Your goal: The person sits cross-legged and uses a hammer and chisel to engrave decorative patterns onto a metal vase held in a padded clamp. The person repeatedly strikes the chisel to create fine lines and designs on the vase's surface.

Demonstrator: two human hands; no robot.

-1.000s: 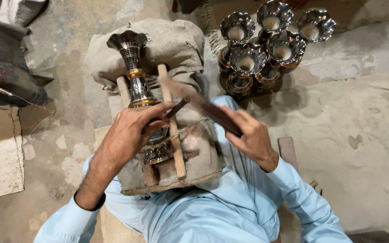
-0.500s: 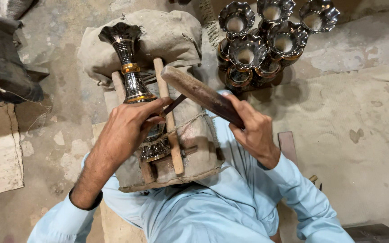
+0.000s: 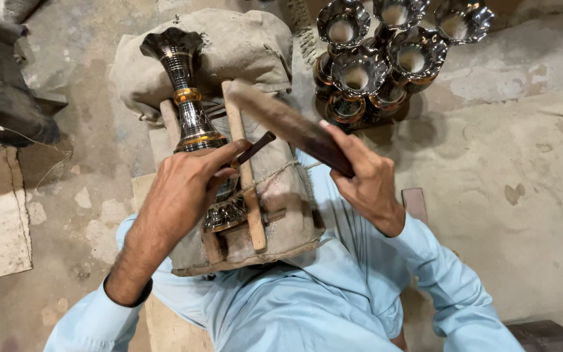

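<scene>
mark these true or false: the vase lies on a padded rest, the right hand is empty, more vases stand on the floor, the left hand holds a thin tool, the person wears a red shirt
1. The vase lies on its side on a padded rest. True.
2. The right hand is empty. False: it grips a dark wooden bat.
3. More vases stand grouped on the floor. True.
4. The left hand holds a thin tool against the vase. True.
5. The person wears a red shirt. False: the shirt is light blue.
</scene>
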